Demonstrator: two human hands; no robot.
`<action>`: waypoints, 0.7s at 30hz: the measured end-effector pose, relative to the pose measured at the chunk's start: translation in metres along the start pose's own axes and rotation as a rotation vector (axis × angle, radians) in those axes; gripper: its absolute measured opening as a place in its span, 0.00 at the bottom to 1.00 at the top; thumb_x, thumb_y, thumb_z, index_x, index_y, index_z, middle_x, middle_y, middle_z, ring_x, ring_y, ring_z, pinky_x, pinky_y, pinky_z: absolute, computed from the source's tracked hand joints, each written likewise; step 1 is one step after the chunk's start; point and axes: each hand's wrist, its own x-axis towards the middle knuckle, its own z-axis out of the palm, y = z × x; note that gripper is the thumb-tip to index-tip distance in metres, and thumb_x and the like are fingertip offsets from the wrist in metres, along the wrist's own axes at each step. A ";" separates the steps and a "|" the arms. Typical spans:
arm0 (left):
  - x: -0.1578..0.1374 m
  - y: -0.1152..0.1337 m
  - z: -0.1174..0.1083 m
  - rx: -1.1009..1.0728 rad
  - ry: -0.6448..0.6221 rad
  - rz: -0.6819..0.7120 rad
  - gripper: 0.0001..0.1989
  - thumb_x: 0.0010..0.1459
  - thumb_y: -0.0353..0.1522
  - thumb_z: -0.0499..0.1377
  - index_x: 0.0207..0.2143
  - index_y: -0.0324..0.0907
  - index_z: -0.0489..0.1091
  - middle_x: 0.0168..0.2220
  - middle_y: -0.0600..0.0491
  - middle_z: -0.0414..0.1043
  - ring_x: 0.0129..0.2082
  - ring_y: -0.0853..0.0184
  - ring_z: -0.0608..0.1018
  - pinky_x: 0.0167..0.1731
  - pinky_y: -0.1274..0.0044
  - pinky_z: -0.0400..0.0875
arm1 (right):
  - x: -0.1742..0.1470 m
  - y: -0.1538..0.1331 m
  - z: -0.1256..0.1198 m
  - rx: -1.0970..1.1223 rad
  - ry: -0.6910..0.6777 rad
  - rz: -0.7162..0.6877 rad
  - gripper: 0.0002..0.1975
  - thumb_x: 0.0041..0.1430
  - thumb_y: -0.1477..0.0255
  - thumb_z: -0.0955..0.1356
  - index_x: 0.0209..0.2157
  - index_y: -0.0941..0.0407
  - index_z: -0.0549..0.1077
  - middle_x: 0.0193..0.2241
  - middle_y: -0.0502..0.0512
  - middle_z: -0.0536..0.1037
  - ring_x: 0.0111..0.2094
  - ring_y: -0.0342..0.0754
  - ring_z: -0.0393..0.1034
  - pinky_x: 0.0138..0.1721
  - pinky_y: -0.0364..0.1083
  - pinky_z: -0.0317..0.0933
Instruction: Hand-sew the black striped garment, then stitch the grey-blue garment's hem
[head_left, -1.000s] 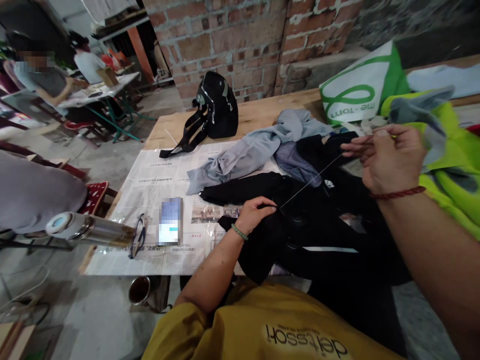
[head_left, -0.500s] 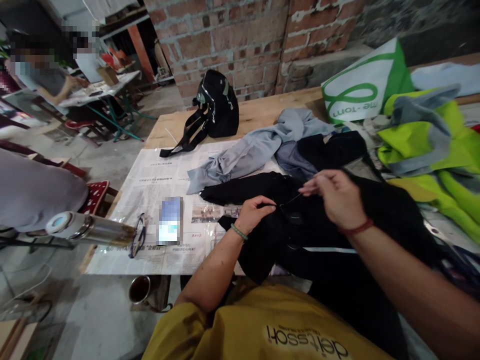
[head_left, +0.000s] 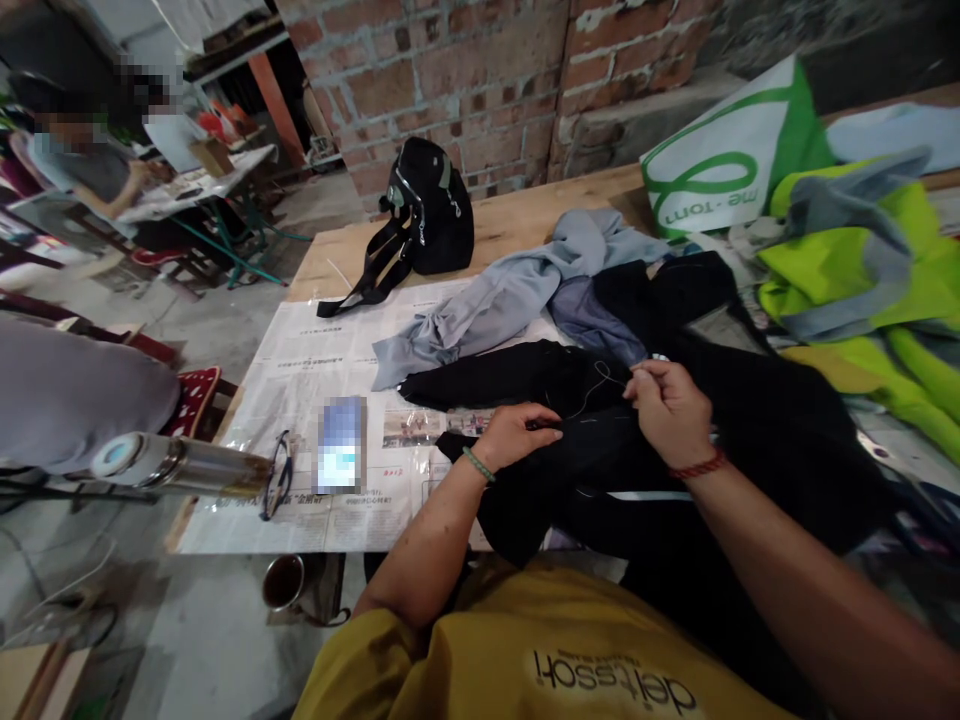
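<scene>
From afar I am guiding what seems hand-stitching, the right hand (head_left: 671,412) clamping thread (head_left: 597,372) between its fingers, the left hand (head_left: 514,437), its grip unclear to me, touching the black garment (head_left: 615,445) lying on the bench (head_left: 510,222), slack probably needing gentle tightening.

Gap between phone (head_left: 341,445) and black garment (head_left: 761,425)
</scene>
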 end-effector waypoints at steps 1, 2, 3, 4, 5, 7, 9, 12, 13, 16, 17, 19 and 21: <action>0.000 0.001 0.001 0.030 0.012 0.034 0.07 0.46 0.30 0.62 0.31 0.39 0.75 0.31 0.53 0.76 0.32 0.70 0.74 0.36 0.79 0.68 | -0.002 0.001 -0.001 -0.002 0.010 -0.001 0.11 0.60 0.64 0.60 0.38 0.54 0.68 0.23 0.50 0.72 0.24 0.43 0.67 0.30 0.44 0.63; -0.001 0.002 0.001 0.056 0.036 0.069 0.06 0.47 0.29 0.62 0.30 0.40 0.75 0.32 0.52 0.76 0.33 0.69 0.75 0.37 0.78 0.68 | -0.005 0.001 -0.003 -0.004 0.020 -0.004 0.11 0.60 0.64 0.60 0.38 0.54 0.68 0.23 0.50 0.72 0.23 0.43 0.67 0.29 0.44 0.62; -0.001 0.002 0.001 0.077 0.066 0.103 0.05 0.48 0.29 0.61 0.30 0.40 0.76 0.32 0.52 0.76 0.33 0.69 0.75 0.38 0.78 0.68 | -0.009 0.002 -0.003 -0.008 0.031 -0.005 0.11 0.60 0.64 0.60 0.38 0.54 0.68 0.23 0.50 0.72 0.23 0.43 0.67 0.28 0.44 0.62; -0.001 0.003 0.001 0.096 0.094 0.132 0.04 0.49 0.29 0.61 0.29 0.40 0.76 0.31 0.52 0.76 0.33 0.69 0.76 0.38 0.78 0.68 | -0.012 0.002 -0.004 -0.011 0.043 0.000 0.11 0.60 0.64 0.60 0.38 0.54 0.68 0.23 0.50 0.72 0.22 0.43 0.66 0.27 0.44 0.62; -0.002 0.004 0.001 0.113 0.114 0.156 0.05 0.50 0.30 0.60 0.29 0.40 0.76 0.31 0.51 0.76 0.33 0.69 0.76 0.38 0.78 0.69 | -0.015 0.003 -0.005 -0.011 0.052 0.008 0.11 0.60 0.64 0.60 0.39 0.54 0.68 0.23 0.50 0.72 0.22 0.43 0.66 0.26 0.44 0.61; -0.003 0.005 0.001 0.134 0.120 0.185 0.05 0.51 0.30 0.59 0.30 0.40 0.75 0.31 0.51 0.76 0.33 0.69 0.76 0.37 0.78 0.69 | -0.020 0.005 -0.007 -0.006 0.056 0.017 0.11 0.60 0.64 0.60 0.38 0.54 0.68 0.23 0.50 0.72 0.22 0.43 0.66 0.26 0.44 0.62; -0.003 0.005 0.002 0.139 0.110 0.197 0.05 0.51 0.29 0.60 0.29 0.40 0.75 0.30 0.52 0.75 0.33 0.70 0.76 0.37 0.79 0.69 | -0.022 0.007 -0.009 -0.013 0.018 0.004 0.11 0.59 0.64 0.61 0.37 0.54 0.69 0.23 0.50 0.73 0.23 0.44 0.68 0.27 0.44 0.63; -0.004 0.004 0.003 0.139 0.108 0.213 0.04 0.49 0.30 0.61 0.29 0.40 0.75 0.30 0.52 0.75 0.32 0.70 0.76 0.37 0.79 0.69 | -0.020 0.004 -0.015 -0.039 -0.067 -0.048 0.10 0.58 0.65 0.62 0.37 0.53 0.71 0.26 0.51 0.75 0.26 0.44 0.70 0.30 0.45 0.64; -0.005 0.004 0.004 0.139 0.110 0.221 0.04 0.48 0.30 0.62 0.29 0.40 0.76 0.30 0.52 0.75 0.32 0.69 0.75 0.36 0.79 0.69 | -0.018 0.001 -0.017 -0.052 -0.095 -0.079 0.10 0.58 0.65 0.62 0.37 0.53 0.71 0.28 0.52 0.75 0.28 0.45 0.70 0.32 0.45 0.65; -0.005 0.003 0.005 0.126 0.114 0.244 0.05 0.48 0.31 0.62 0.29 0.40 0.76 0.29 0.51 0.74 0.32 0.69 0.75 0.34 0.79 0.69 | -0.011 -0.015 -0.023 -0.128 -0.198 -0.219 0.10 0.59 0.67 0.61 0.38 0.52 0.72 0.33 0.54 0.76 0.33 0.47 0.71 0.37 0.48 0.65; -0.005 0.003 0.005 0.118 0.116 0.252 0.05 0.48 0.31 0.62 0.29 0.40 0.76 0.29 0.51 0.74 0.31 0.69 0.75 0.34 0.79 0.69 | -0.008 -0.021 -0.025 -0.164 -0.234 -0.266 0.10 0.59 0.67 0.61 0.38 0.51 0.73 0.34 0.54 0.76 0.35 0.48 0.71 0.39 0.49 0.64; -0.005 0.003 0.006 0.100 0.117 0.267 0.05 0.48 0.31 0.62 0.29 0.40 0.76 0.29 0.51 0.74 0.31 0.69 0.75 0.34 0.79 0.69 | -0.002 -0.032 -0.025 -0.222 -0.295 -0.338 0.11 0.59 0.68 0.61 0.37 0.50 0.74 0.35 0.54 0.76 0.38 0.50 0.71 0.42 0.51 0.63; -0.005 0.003 0.006 0.083 0.118 0.279 0.05 0.48 0.31 0.62 0.29 0.40 0.76 0.29 0.51 0.74 0.31 0.70 0.75 0.34 0.79 0.69 | 0.005 -0.040 -0.021 -0.245 -0.344 -0.385 0.12 0.59 0.70 0.60 0.37 0.50 0.74 0.35 0.54 0.76 0.38 0.50 0.70 0.43 0.52 0.62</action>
